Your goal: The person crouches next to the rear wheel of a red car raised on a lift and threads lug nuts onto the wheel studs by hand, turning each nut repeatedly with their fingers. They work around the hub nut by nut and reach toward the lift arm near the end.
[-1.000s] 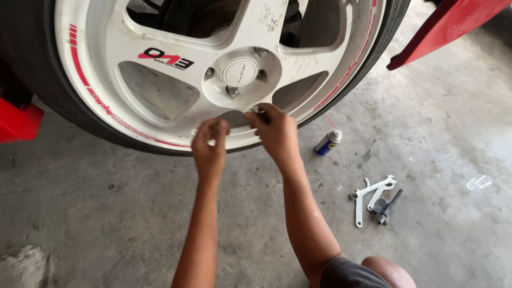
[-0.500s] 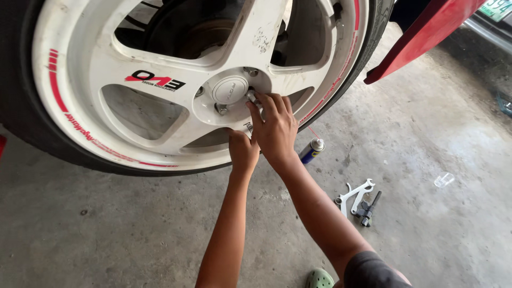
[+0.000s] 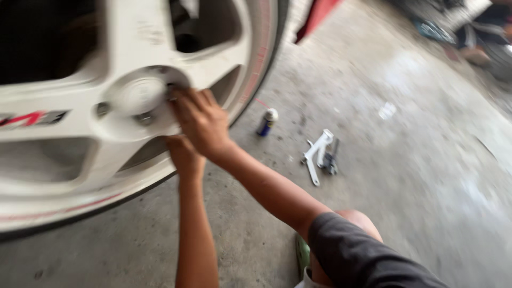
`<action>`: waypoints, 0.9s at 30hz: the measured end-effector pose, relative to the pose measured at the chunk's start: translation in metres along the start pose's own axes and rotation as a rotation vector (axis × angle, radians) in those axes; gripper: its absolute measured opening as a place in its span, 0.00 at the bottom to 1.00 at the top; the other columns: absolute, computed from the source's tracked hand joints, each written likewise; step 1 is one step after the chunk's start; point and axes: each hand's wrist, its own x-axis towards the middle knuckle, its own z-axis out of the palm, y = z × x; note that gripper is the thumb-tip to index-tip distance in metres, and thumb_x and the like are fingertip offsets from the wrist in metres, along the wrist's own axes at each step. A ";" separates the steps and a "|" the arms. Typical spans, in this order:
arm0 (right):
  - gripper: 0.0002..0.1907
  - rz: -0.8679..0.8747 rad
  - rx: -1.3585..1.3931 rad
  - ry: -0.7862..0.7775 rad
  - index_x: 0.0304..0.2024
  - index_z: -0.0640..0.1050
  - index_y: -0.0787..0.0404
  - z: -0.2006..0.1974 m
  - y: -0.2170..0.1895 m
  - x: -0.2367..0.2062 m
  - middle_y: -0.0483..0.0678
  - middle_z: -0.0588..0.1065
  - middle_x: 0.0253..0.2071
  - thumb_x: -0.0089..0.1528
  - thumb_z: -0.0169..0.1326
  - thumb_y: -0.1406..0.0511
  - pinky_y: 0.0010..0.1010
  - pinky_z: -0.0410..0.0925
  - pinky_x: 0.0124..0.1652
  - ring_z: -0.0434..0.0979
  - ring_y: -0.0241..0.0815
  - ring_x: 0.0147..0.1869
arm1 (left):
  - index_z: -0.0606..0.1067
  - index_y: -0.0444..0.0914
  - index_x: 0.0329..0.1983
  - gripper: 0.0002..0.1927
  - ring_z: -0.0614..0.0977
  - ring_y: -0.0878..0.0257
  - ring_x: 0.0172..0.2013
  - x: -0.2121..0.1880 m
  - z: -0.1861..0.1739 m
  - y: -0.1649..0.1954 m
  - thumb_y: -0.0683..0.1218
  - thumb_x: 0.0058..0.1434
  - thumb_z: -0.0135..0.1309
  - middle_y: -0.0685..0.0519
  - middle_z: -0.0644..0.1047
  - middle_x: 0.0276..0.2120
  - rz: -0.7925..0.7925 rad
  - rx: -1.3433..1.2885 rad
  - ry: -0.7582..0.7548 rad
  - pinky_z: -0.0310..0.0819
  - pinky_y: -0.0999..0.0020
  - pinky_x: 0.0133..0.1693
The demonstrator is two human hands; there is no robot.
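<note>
A white alloy wheel (image 3: 133,42) with a red rim stripe fills the upper left, inside its black tyre (image 3: 278,32). My right hand (image 3: 200,122) reaches onto the right edge of the round hub (image 3: 136,96), with its fingertips curled on a lug nut (image 3: 172,92) there. My left hand (image 3: 184,154) sits just below, against the wheel, and my right hand partly hides it. Motion blur hides what the left fingers grip.
On the concrete floor, a small blue spray can (image 3: 266,122) stands right of the tyre. A white cross wrench (image 3: 317,152) lies beside a dark tool (image 3: 332,157). A red body panel (image 3: 314,18) hangs at top. My knee (image 3: 357,221) is at bottom right.
The view swung left and closer, so the wheel now fills the left side. My right hand stayed on the hub's right edge, and my left hand remained beneath it.
</note>
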 end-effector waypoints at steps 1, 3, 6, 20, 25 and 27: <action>0.12 -0.003 -0.018 -0.010 0.50 0.79 0.62 -0.001 0.000 -0.002 0.47 0.76 0.50 0.64 0.60 0.67 0.34 0.73 0.47 0.76 0.47 0.50 | 0.67 0.24 0.65 0.35 0.82 0.45 0.49 -0.002 -0.005 0.000 0.51 0.63 0.63 0.34 0.78 0.51 0.124 0.026 0.117 0.74 0.50 0.51; 0.14 0.031 0.008 -0.032 0.53 0.78 0.63 -0.002 -0.001 -0.005 0.48 0.75 0.49 0.64 0.59 0.67 0.33 0.73 0.45 0.75 0.45 0.50 | 0.69 0.27 0.65 0.32 0.83 0.50 0.47 -0.005 -0.012 0.003 0.51 0.66 0.62 0.39 0.79 0.53 0.176 -0.014 0.165 0.75 0.55 0.47; 0.17 0.080 0.046 -0.050 0.57 0.76 0.62 -0.003 -0.001 -0.008 0.45 0.74 0.49 0.66 0.60 0.67 0.29 0.73 0.40 0.74 0.39 0.47 | 0.61 0.19 0.62 0.36 0.83 0.51 0.44 -0.013 -0.008 0.013 0.53 0.70 0.61 0.37 0.76 0.52 0.074 -0.083 0.285 0.75 0.64 0.42; 0.17 0.048 -0.038 0.029 0.55 0.78 0.59 0.006 0.007 -0.010 0.41 0.76 0.41 0.67 0.63 0.60 0.26 0.71 0.35 0.77 0.34 0.40 | 0.64 0.32 0.63 0.30 0.72 0.54 0.59 -0.024 0.062 -0.002 0.59 0.73 0.57 0.45 0.71 0.54 -0.001 0.165 0.253 0.63 0.51 0.59; 0.15 0.218 0.039 0.013 0.55 0.79 0.55 0.001 -0.002 -0.014 0.39 0.77 0.41 0.68 0.61 0.57 0.26 0.73 0.39 0.79 0.34 0.42 | 0.65 0.36 0.67 0.19 0.73 0.67 0.58 -0.021 0.068 -0.008 0.50 0.82 0.52 0.57 0.73 0.54 -0.046 0.484 0.077 0.65 0.69 0.63; 0.14 0.292 0.055 0.009 0.55 0.80 0.52 0.002 -0.008 -0.016 0.37 0.77 0.41 0.70 0.61 0.56 0.25 0.73 0.39 0.79 0.32 0.42 | 0.64 0.37 0.69 0.23 0.72 0.67 0.59 -0.022 0.068 -0.011 0.52 0.77 0.53 0.57 0.72 0.57 0.014 0.917 -0.004 0.64 0.69 0.63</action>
